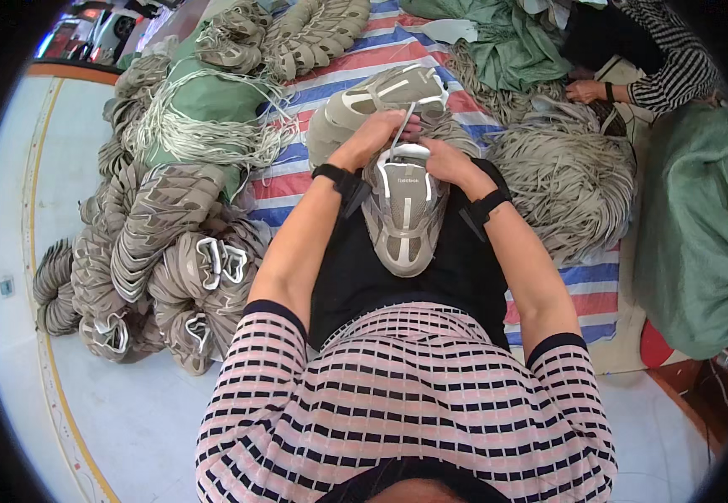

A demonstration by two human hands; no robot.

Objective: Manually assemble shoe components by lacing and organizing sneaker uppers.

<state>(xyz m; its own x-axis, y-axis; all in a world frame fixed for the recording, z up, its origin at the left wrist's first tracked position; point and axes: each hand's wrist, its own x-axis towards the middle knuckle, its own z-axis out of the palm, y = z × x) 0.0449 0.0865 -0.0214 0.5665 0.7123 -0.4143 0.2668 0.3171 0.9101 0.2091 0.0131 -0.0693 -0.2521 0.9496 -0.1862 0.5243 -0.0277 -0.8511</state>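
A beige-grey shoe upper (407, 220) with white lining lies across my lap, toe toward me. From its opening a pale flat shoelace (403, 130) runs upward. My left hand (383, 137) is closed on this lace, just beyond the opening; its fingertips are partly covered. My right hand (450, 163) grips the right edge of the upper's opening, thumb and fingers pressed together there. Directly beyond both hands rests a stack of similar shoe uppers (339, 126), nested one in another.
Several bundles of shoe uppers (142, 226) are heaped at my left, beside white laces (205, 138) over a green sack. Right of my knees lies a big bundle of beige laces (561, 180). A striped sheet (586, 302) covers the floor. A co-worker's hand (584, 91) shows at far right, near a green sack (695, 243).
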